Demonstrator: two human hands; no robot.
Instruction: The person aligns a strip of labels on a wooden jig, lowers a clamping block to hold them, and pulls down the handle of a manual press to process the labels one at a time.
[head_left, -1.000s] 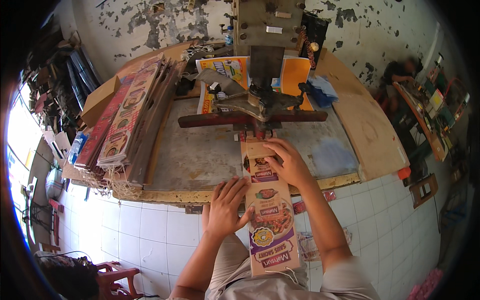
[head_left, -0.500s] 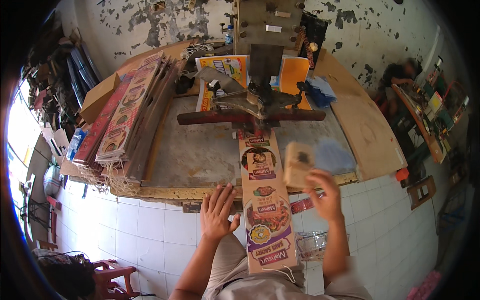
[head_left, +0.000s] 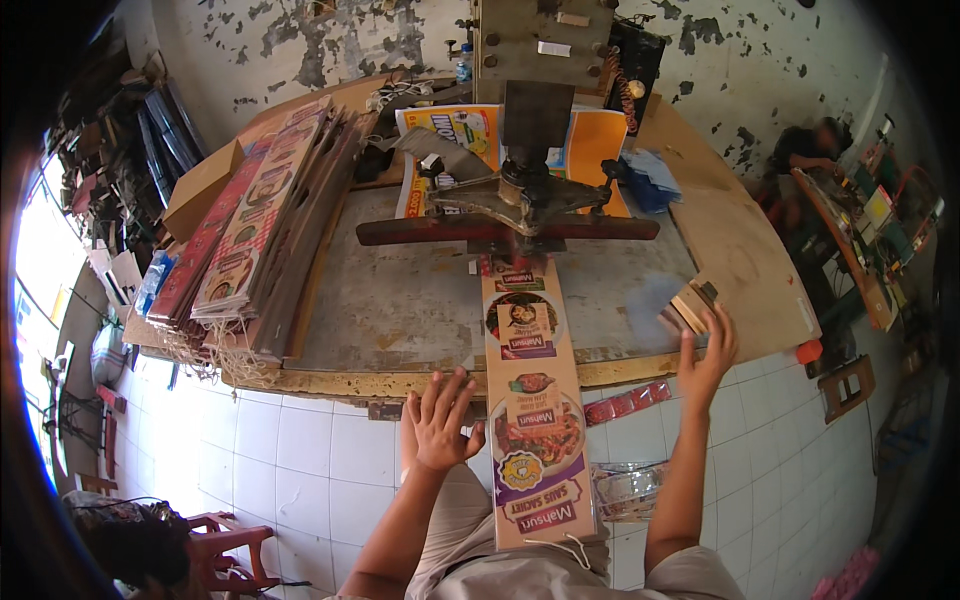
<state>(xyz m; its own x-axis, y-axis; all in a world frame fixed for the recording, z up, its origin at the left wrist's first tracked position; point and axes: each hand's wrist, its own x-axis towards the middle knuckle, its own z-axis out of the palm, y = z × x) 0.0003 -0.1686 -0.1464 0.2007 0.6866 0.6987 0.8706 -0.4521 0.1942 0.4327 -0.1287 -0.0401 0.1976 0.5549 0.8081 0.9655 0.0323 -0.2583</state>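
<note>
A long printed cardboard strip (head_left: 535, 425) with food pictures runs from beneath the press head (head_left: 510, 215) over the table's front edge toward my lap. A white cord loop (head_left: 562, 548) hangs at its near end. My left hand (head_left: 443, 420) is open, palm down and fingers spread, at the front edge just left of the strip. To the right, my right hand (head_left: 708, 358) has thumb and fingertips at the near side of a small wooden block (head_left: 690, 307) with a dark part on top. The block is tilted, beside a blurred, bluish translucent sheet (head_left: 650, 305).
Stacks of printed cardboard strips (head_left: 250, 225) with loose cords lie on the left, beside an open cardboard box (head_left: 203, 190). Blue plastic (head_left: 650, 180) lies behind the press's right side. A person (head_left: 815, 150) sits at another bench far right. Red stool (head_left: 230, 550) at lower left.
My right hand has moved right with the wooden block, away from beside the strip, and the block has turned. My left hand and the strip have stayed nearly the same.
</note>
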